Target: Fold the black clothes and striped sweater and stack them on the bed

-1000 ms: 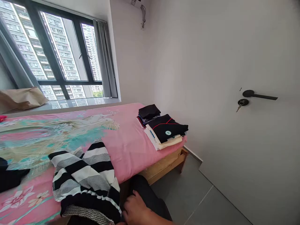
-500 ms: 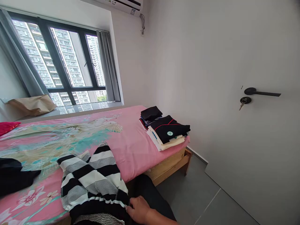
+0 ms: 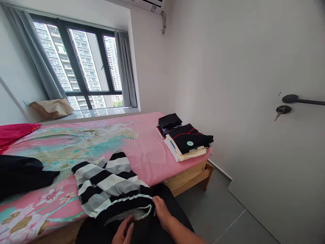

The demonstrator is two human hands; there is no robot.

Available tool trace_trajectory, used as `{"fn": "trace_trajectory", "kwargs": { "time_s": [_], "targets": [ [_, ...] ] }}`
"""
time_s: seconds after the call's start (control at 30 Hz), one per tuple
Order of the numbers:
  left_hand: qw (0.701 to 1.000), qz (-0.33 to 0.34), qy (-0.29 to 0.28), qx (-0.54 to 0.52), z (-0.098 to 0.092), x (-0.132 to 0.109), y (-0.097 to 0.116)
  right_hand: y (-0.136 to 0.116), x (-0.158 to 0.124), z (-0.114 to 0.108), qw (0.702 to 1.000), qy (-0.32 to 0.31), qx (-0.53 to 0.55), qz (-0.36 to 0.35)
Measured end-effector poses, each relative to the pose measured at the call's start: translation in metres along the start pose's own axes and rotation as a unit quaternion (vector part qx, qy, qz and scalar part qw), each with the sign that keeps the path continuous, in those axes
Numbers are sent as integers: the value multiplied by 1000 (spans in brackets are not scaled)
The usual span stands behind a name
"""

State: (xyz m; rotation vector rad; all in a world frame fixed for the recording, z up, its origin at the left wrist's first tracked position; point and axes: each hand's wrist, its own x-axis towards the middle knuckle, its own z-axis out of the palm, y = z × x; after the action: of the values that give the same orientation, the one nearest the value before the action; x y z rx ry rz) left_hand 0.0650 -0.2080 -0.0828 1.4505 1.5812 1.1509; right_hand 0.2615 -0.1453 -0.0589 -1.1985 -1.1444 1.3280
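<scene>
- The striped garment [image 3: 111, 184], in black and white bands, lay crumpled at the near edge of the bed [image 3: 142, 152]. Its lower part hung off the mattress toward the person's lap.
- The right hand [image 3: 162, 212] was closed on the hem's right corner, thumb and fingers pinching the dark band.
- The left hand [image 3: 123, 233] was low in the frame with its fingers loose and apart, just under the grey ribbed hem. I could not tell if it touched the cloth.
- The two hands were near each other but not joined.
- Handling, as a judgement: it looked like light, soft, limp knit that would sag and fold on itself. It did not look fragile or slippery, though it may drag on the sheet.
- The best hold seemed to be the hem corners or side seams, one per hand, so the cloth hangs flat.
- A folded clothes pile [image 3: 186, 142] sat at the bed's far right corner, well apart.
- A black garment [image 3: 22, 174] lay at the left, with a red cloth [image 3: 12, 132] behind it.
</scene>
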Motion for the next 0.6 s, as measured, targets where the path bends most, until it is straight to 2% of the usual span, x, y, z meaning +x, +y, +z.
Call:
{"fn": "trace_trajectory", "kwargs": {
  "time_s": [0.13,0.2,0.3,0.5,0.6],
  "targets": [
    [982,-110,114,-102,-2,-6,12,4,-2,-5,998,-10,60,13],
    [971,-127,161,-126,-4,-7,17,7,-2,-6,997,-20,75,21],
    [963,-108,207,-132,-9,-10,19,10,-3,-7,996,-30,85,27],
    [948,-33,316,18,-25,-15,18,11,-6,-5,998,-15,66,7],
    [931,27,319,174,-35,-15,25,9,-9,-3,999,-3,47,-7]
  ]
}}
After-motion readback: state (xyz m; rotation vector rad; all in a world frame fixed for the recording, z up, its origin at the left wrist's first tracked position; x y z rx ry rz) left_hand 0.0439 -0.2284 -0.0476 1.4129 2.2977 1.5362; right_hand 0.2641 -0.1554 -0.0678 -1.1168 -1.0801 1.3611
